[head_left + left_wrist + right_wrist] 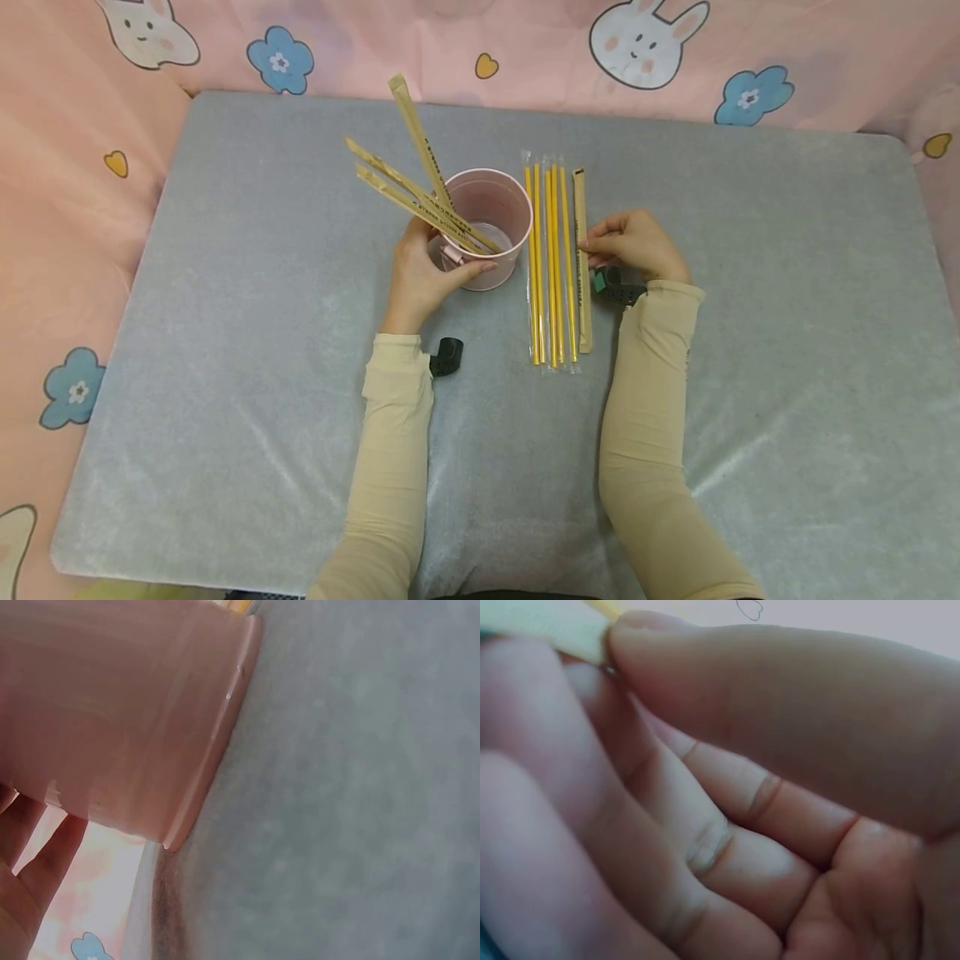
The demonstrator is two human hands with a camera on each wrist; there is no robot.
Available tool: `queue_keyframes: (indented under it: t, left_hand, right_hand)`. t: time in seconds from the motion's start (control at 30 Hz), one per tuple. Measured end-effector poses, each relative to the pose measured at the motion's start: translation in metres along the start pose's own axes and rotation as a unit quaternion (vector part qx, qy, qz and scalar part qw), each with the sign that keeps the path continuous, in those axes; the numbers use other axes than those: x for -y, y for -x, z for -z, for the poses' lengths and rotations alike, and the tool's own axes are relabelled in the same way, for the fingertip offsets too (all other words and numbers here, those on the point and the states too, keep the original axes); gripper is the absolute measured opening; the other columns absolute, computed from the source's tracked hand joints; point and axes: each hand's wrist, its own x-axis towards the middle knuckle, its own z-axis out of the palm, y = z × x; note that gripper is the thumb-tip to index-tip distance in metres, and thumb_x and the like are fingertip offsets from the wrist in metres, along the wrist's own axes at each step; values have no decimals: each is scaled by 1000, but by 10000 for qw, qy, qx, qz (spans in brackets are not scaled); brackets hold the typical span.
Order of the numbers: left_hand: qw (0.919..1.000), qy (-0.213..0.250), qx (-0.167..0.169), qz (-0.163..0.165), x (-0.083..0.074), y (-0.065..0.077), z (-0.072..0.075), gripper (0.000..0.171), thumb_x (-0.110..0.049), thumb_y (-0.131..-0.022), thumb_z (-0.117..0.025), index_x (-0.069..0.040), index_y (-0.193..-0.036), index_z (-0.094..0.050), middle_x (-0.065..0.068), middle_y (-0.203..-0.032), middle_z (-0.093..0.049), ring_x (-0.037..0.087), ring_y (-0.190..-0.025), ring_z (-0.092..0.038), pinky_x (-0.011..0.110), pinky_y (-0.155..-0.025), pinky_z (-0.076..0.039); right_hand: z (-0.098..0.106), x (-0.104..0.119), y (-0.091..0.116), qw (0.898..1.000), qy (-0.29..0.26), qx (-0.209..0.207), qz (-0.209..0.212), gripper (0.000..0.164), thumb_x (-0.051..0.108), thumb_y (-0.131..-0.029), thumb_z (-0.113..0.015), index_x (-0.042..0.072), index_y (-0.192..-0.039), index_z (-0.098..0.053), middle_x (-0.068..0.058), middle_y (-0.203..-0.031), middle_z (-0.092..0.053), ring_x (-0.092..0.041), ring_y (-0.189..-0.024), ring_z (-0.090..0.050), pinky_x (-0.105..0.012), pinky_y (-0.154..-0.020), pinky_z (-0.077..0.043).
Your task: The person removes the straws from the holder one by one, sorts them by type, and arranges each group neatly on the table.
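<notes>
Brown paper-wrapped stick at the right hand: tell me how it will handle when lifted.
The brown paper-wrapped stick will probably stay stiff, since it looks straight along its length. Being slender, it's likely light. Looking flat, it should resist rolling.

Cartoon drapes (367,50) round the table (262,250) suggest a booth.

Even light covers my surface (795,367); my left wrist view is dim, my right one blurs the nearest fingers (525,847).

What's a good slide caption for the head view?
Left hand holds a pink bucket of brown paper sleeves; right hand pinches a single sleeve beside yellow straws.
</notes>
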Motion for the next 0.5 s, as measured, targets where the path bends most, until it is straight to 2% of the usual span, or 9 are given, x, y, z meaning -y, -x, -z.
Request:
queue_keyframes:
  t: [0.5]
  left_hand:
    - [10000,-26,19,30,1,0,0,78,-11,-61,-89,6,-126,-49,18,-115,-59,25,-108,-56,24,-95,-42]
  right_hand:
    - [1,1,1,9996,-272,68,87,25,3,-90,-61,-18,-103,-59,1,-69,-67,-8,-60,-63,-23,-59,-55]
